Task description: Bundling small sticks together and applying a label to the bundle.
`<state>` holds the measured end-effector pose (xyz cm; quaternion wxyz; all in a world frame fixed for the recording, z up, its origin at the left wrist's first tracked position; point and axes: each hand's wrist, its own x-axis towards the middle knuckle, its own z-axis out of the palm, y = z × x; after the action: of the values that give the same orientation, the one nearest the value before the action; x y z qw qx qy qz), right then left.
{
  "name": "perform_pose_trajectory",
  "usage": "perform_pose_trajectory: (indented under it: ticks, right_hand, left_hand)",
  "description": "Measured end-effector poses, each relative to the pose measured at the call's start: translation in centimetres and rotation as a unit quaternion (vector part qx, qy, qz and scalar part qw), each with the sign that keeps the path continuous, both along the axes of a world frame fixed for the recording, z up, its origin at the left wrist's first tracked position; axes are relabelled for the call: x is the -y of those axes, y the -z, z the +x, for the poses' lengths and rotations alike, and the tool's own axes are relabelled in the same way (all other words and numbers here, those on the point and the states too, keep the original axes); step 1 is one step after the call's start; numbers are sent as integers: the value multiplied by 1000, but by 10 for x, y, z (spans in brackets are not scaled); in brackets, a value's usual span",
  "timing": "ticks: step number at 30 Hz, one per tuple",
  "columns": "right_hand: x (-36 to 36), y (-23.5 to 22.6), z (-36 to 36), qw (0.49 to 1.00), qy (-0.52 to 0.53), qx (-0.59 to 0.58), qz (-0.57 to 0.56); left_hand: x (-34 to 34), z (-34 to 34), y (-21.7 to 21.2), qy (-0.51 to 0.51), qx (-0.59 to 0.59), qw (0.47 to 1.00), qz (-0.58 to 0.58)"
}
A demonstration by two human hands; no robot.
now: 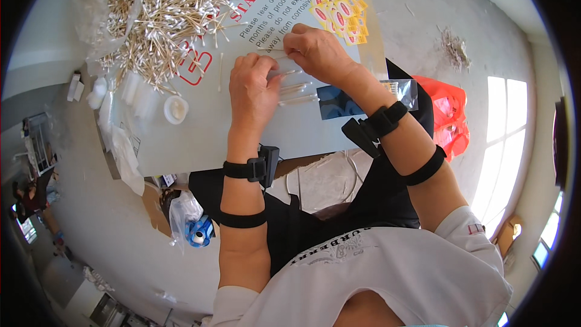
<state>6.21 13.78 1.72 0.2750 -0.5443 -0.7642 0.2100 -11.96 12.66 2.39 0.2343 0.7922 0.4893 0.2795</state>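
Note:
My left hand point(253, 88) and my right hand point(316, 52) meet over the grey table point(200, 133), pinching a few wooden-stemmed cotton swabs point(292, 73) between their fingers. More swabs point(298, 95) lie on the table just under the hands. A large heap of the same swabs point(166, 12) is spread at the far left. A small clear bag with swabs inside point(400, 89) rests beside my right wrist, next to a dark blue sheet point(336, 104).
Yellow and red stickers point(339, 9) lie at the far right of the table. A round white lid point(175, 109) and clear plastic containers point(134, 89) stand at the left. A red plastic bag point(449, 115) lies on the floor at the right.

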Motion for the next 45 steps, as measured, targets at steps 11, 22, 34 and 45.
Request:
perform_pose_trajectory:
  ticks: [11, 22, 34, 45]
  right_hand:
    - [42, -16, 12, 980, 91, -152, -92]
    - [99, -9, -6, 990, 99, -103, -15]
    - [90, 0, -15, 996, 69, -50, 12]
    - [92, -4, -13, 992, 87, -89, -18]
  left_hand:
    - [-23, -12, -1, -43, -31, 995, 88]
    - [37, -15, 17, -98, 58, 993, 44]
    - [42, -13, 18, -108, 61, 990, 60]
    - [43, -13, 19, -97, 63, 991, 71]
